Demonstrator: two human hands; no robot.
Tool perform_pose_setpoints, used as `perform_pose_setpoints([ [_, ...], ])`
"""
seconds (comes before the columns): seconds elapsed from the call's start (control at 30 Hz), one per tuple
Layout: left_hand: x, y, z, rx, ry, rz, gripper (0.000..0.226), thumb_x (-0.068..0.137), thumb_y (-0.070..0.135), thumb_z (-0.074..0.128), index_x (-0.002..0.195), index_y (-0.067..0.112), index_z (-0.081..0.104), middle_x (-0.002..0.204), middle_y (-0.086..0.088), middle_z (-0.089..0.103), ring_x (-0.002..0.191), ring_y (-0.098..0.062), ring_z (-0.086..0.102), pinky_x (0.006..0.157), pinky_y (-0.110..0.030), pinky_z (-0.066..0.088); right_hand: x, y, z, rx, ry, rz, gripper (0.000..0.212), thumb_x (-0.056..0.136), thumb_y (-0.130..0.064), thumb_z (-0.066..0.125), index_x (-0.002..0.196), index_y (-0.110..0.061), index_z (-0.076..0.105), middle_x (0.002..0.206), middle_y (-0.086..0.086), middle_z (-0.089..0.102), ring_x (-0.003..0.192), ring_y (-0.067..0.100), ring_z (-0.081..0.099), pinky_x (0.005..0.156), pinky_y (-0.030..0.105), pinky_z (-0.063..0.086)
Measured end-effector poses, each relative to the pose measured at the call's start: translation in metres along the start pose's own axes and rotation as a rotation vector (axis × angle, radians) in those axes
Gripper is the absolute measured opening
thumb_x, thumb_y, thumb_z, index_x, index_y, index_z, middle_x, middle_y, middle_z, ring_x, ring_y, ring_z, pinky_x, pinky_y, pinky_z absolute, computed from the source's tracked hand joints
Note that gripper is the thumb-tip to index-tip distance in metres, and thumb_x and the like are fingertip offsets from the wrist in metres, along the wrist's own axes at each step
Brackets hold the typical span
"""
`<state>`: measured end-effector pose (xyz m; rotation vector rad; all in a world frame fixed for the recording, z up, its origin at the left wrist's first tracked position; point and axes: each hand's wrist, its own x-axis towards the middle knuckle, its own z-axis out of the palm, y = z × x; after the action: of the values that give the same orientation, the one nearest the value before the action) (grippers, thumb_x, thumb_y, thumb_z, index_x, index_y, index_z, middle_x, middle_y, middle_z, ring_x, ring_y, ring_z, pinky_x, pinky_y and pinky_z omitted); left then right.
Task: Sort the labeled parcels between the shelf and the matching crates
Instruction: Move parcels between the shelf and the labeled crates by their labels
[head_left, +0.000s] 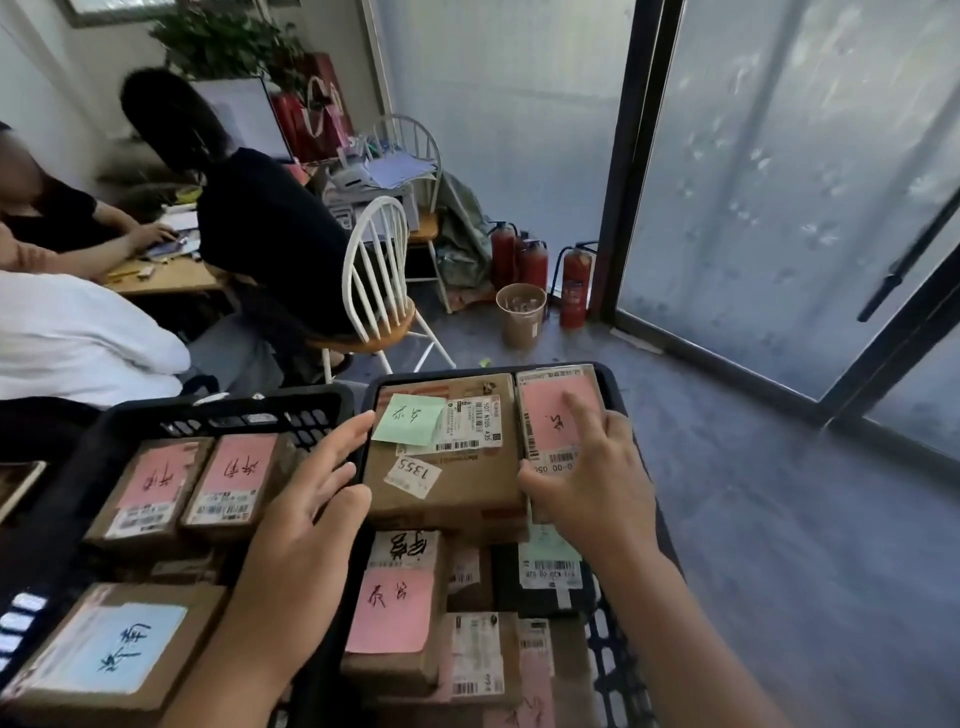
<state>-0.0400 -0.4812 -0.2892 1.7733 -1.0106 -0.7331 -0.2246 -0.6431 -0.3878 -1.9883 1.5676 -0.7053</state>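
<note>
Two black crates stand side by side below me. The right crate is full of cardboard parcels. On top lies a large brown box with a green note and a "1355" sticker. My left hand has straight fingers against that box's left side and the crate rim. My right hand touches its right edge with spread fingers reaching over a pink-labelled parcel. Lower down sits another pink-labelled box. The left crate holds two pink-labelled parcels and a blue-labelled one.
Several people sit at a wooden desk at the left, with a white spindle chair near the crates. Red fire extinguishers and a brown bin stand by the glass door. Grey floor stretches to the right.
</note>
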Motion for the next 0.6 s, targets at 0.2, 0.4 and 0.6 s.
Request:
perform_pose_setpoints([
  [0.2, 0.032, -0.027, 0.001, -0.020, -0.025, -0.046, 0.050, 0.086, 0.051, 0.047, 0.132, 0.071, 0.050, 0.134, 0.046, 0.053, 0.134, 0.013, 0.046, 0.112, -0.035, 0.041, 0.034, 0.023, 0.039, -0.021, -0.076, 0.108, 0.077, 0.091, -0.062, 0.054, 0.159, -0.041, 0.025, 0.142, 0.002, 0.040, 0.123, 0.024, 0.053, 0.092, 0.045, 0.056],
  [0.4, 0.060, -0.039, 0.006, -0.028, -0.073, -0.065, 0.053, 0.083, 0.062, 0.048, 0.135, 0.070, 0.049, 0.145, 0.030, 0.053, 0.138, 0.006, 0.046, 0.118, -0.044, 0.039, 0.057, 0.036, 0.052, -0.109, -0.158, 0.114, 0.060, 0.108, -0.052, 0.037, 0.164, -0.042, 0.017, 0.166, 0.014, 0.025, 0.147, 0.033, 0.037, 0.115, 0.047, 0.037],
  [0.6, 0.071, -0.030, 0.005, -0.033, -0.126, -0.009, 0.045, 0.108, 0.019, 0.046, 0.139, 0.051, 0.052, 0.111, 0.050, 0.061, 0.098, 0.033, 0.054, 0.069, 0.005, 0.042, 0.051, 0.022, 0.046, -0.187, -0.066, 0.078, 0.065, 0.101, -0.060, 0.043, 0.160, -0.044, 0.021, 0.167, 0.004, 0.028, 0.147, 0.025, 0.036, 0.101, 0.045, 0.051],
])
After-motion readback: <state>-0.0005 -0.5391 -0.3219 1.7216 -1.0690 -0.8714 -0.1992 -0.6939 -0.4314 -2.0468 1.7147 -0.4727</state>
